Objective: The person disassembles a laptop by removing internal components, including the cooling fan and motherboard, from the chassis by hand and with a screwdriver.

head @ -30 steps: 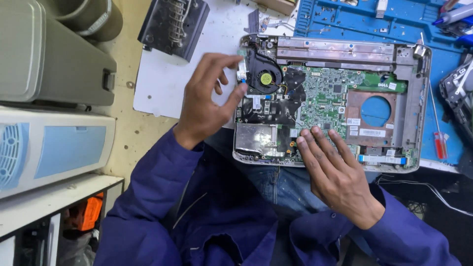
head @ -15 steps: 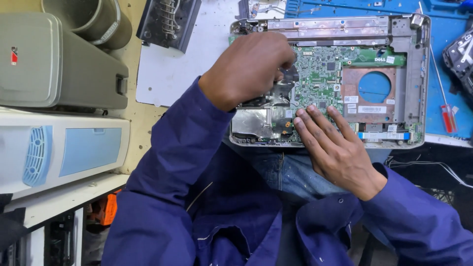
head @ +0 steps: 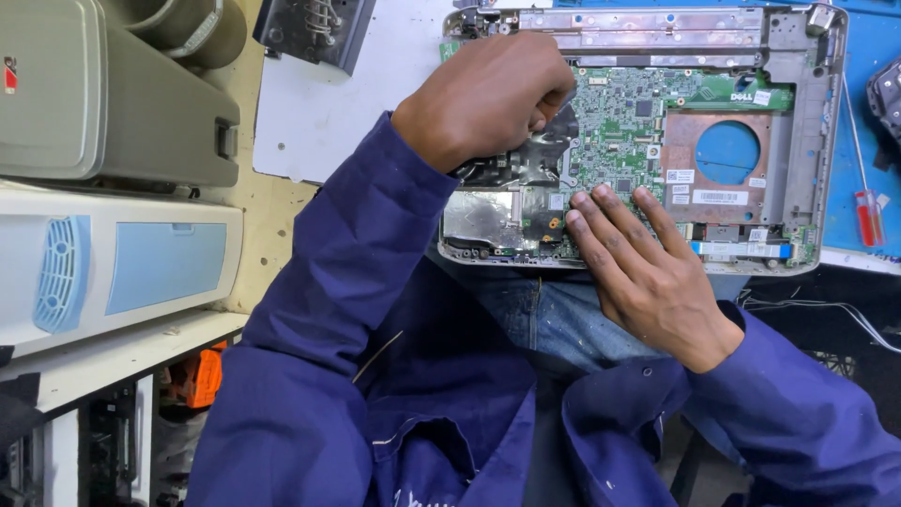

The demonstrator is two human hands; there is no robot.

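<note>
Resting half on the lap and half on the desk edge, an opened grey laptop base with its green circuit board exposed (head: 657, 113) is being worked on by two bare hands. The left hand (head: 488, 99) is being held clenched in a fist over the black heat-sink and fan area (head: 526, 164) at the board's left end; whether anything is being gripped inside the fist cannot be told, since the fingers are curled out of sight. The right hand (head: 648, 272) is being laid flat and released, its fingertips (head: 601, 202) being pressed on the near edge of the board, just beside a silver foil-covered panel (head: 479, 221) that is lying between the two hands. Beyond the right hand's fingers, a copper-coloured plate with a round blue opening (head: 723, 155) is being shown. Further out past the right hand, a red-handled screwdriver (head: 868, 211) is lying on the blue mat (head: 873, 47). Beyond the left hand, a white sheet (head: 319, 122) is being spread on the desk, with a dark metal part (head: 310, 28) at its far edge. Both arms are being covered by dark blue sleeves (head: 357, 282).
</note>
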